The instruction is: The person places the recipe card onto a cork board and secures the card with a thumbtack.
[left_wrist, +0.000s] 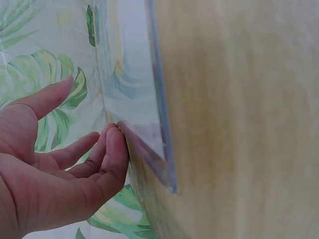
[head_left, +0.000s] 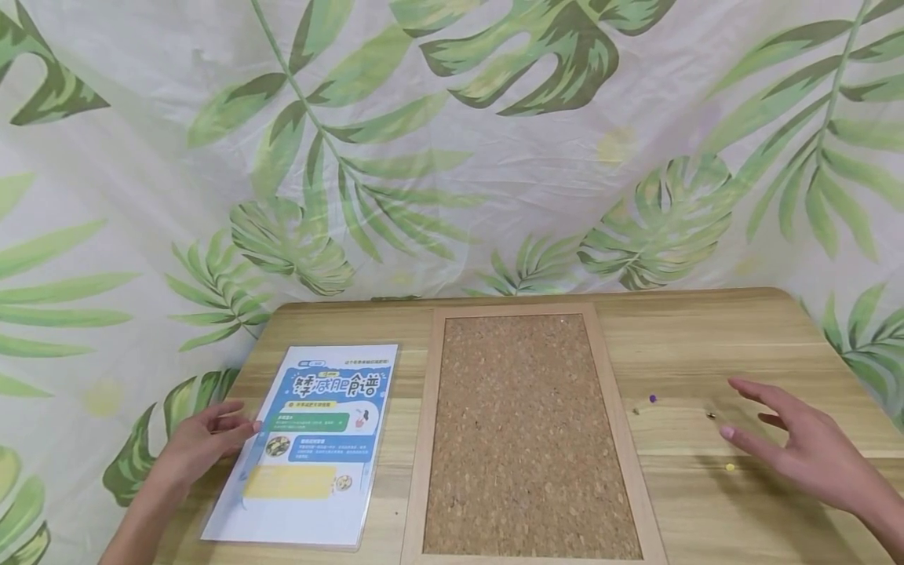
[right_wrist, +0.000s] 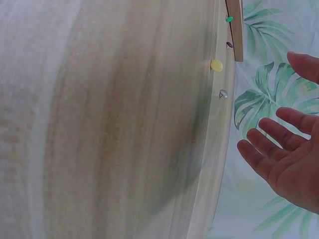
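Note:
On the left of the table lies a laminated sheet [head_left: 289, 522] printed in blue with Chinese text. My left hand [head_left: 201, 443] is at its left edge, and in the left wrist view the fingertips [left_wrist: 117, 149] meet the table's edge near the sheet's corner, while the thumb [left_wrist: 52, 97] stands apart. Whether they touch the sheet I cannot tell. My right hand [head_left: 805, 447] hovers over the table's right side, fingers spread and holding nothing. Near it lie several thumbtacks: purple [head_left: 653, 399], yellow [head_left: 730, 467], silvery [right_wrist: 223, 93] and green [right_wrist: 229, 19].
A wood-framed cork board [head_left: 530, 439] lies in the middle of the wooden table [head_left: 706, 337], between the sheet and the thumbtacks. Behind the table hangs a leaf-print cloth [head_left: 494, 196], which also shows at both sides.

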A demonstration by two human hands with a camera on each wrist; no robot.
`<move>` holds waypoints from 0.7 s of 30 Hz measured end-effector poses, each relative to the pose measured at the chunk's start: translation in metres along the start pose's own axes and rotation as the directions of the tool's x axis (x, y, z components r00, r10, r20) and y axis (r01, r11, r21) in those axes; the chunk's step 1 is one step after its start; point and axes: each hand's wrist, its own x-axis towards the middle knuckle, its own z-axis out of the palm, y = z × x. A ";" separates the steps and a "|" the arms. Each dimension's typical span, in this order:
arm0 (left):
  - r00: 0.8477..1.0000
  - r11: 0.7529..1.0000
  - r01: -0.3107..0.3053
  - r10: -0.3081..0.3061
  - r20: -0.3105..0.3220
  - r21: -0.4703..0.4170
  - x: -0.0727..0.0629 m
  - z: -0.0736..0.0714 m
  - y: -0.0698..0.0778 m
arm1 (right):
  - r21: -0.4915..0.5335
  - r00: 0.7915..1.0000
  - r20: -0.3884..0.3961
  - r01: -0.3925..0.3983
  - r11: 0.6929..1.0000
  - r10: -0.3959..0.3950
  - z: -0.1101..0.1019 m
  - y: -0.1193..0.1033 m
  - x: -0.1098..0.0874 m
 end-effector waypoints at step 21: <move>0.995 0.991 -0.071 0.078 -0.060 0.110 -0.017 0.005 0.003 | 0.038 1.000 0.000 0.014 0.999 -0.014 0.006 0.013 -0.002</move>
